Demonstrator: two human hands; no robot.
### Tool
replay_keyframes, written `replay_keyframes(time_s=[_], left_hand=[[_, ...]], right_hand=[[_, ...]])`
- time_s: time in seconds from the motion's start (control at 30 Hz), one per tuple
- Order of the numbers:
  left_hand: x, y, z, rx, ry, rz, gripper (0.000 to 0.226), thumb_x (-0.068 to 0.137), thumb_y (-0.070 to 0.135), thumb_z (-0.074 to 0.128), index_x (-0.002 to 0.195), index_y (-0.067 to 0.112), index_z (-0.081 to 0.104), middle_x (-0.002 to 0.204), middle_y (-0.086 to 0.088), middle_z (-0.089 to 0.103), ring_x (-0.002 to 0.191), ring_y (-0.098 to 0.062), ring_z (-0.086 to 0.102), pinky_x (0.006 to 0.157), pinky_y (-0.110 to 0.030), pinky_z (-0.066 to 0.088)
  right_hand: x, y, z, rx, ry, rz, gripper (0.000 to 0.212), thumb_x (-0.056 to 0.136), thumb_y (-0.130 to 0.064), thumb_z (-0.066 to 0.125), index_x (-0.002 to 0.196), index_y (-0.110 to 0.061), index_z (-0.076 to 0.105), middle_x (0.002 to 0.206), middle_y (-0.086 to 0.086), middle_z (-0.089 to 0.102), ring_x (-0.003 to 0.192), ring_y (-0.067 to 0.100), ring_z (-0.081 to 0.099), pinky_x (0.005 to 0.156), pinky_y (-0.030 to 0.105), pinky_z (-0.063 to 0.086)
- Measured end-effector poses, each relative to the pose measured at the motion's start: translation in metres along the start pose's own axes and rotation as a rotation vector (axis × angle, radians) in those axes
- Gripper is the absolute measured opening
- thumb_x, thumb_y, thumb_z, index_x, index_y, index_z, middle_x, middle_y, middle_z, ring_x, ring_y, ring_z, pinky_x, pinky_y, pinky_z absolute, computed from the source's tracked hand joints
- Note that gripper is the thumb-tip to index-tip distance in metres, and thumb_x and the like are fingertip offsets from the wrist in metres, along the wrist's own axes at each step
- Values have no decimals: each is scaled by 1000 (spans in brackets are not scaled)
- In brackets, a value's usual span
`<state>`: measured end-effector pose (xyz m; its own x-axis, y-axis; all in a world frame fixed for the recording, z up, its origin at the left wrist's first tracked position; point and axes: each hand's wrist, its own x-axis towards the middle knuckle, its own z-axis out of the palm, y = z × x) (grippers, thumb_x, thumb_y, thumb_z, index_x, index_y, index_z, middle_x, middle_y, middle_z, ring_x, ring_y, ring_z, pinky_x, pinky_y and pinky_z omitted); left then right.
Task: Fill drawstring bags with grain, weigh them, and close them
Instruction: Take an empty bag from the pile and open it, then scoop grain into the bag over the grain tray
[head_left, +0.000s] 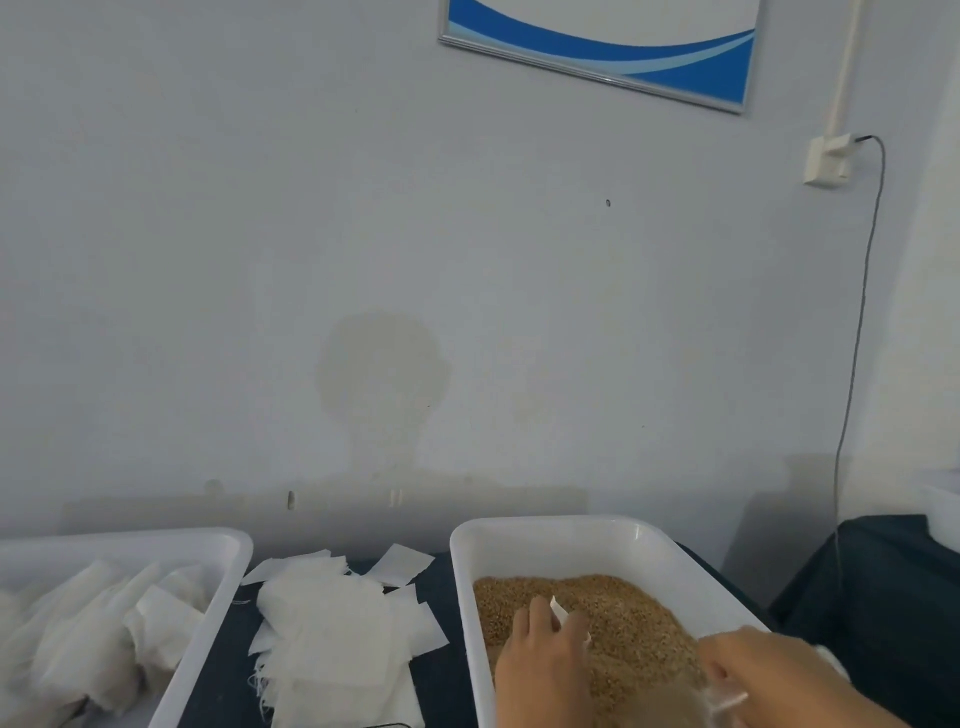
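Counting gives two white trays: grain tray (545, 530) and bag tray (228, 551). Left hand (545, 660) is pressed into grain (623, 618), white piece pinched; right hand (769, 670) grip is blurred, cannot tell.

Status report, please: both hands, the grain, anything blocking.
Left hand pinching white bag over grain. Right hand gripping something clear, can't tell what. Grain tray open, nothing blocking.

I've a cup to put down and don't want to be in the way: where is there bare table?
Little shows. A narrow dark strip lies between the heap of empty white cloth bags and the white plastic tray of brown grain, where both hands work. A thinner gap borders the white tray of filled bags. Dark cloth surface right of the grain tray looks free.
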<state>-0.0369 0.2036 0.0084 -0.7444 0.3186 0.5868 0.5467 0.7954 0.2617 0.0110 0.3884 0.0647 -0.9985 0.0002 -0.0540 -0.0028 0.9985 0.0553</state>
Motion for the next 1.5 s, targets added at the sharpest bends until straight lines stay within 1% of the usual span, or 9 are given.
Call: replay_keyframes(time_s=[0.1,0.2,0.3,0.37,0.57,0.8,0.93,1.2,1.5], left_hand=[[1,-4,2,-3,-17,-32,49,9,34,93,43,31,57,50,8,47,44,3,44,35,-6,34],[0,-2,5,-68,-15,-55,43,23,32,95,49,31,60,57,7,51,49,-1,51,37,-10,36],[4,-12,2,-120,15,-101,12,84,23,67,96,24,65,103,5,54,93,-9,54,67,-17,48],[11,-22,6,-97,12,-137,24,98,20,41,118,22,54,120,3,43,109,-13,44,83,-20,46],[23,-40,10,45,-173,-33,36,87,-4,51,117,16,54,126,0,37,112,-20,40,83,-27,43],[28,-44,21,31,-272,178,19,91,10,57,107,18,66,115,4,46,109,-15,42,77,-22,36],[28,-42,22,47,-341,238,19,90,14,61,108,16,67,113,2,50,107,-17,46,85,-29,46],[28,-35,21,109,-417,308,23,92,17,56,113,11,63,116,-7,50,112,-23,43,87,-37,47],[31,-32,19,116,-475,332,27,91,22,58,111,4,60,118,-10,50,114,-25,41,89,-40,46]], right_hand=[[9,-3,25,137,63,-35,19,90,-32,55,85,-35,37,76,-19,31,103,15,53,81,22,37],[15,3,46,190,135,41,14,84,-18,63,85,-26,51,80,-13,49,80,11,53,74,17,38],[14,6,48,324,48,68,22,88,-25,63,76,-37,50,89,-17,54,80,-6,50,68,8,39],[10,11,50,402,-8,37,20,86,-22,67,78,-32,51,93,-16,57,85,-4,52,71,11,43],[-7,28,29,498,17,74,14,76,-11,73,79,-13,59,82,-2,65,79,7,61,76,21,49],[-13,40,-14,445,59,59,16,79,-17,73,78,-17,57,83,-5,62,80,5,58,80,26,47],[-7,35,-30,317,62,70,19,81,-22,71,77,-24,52,84,-9,58,76,6,52,69,23,39],[8,19,-47,124,-10,53,23,82,-27,69,79,-30,47,89,-15,52,90,6,54,74,21,41],[23,4,-61,-60,-50,29,28,81,-26,71,77,-28,43,75,-15,43,64,-2,38,53,18,25]])
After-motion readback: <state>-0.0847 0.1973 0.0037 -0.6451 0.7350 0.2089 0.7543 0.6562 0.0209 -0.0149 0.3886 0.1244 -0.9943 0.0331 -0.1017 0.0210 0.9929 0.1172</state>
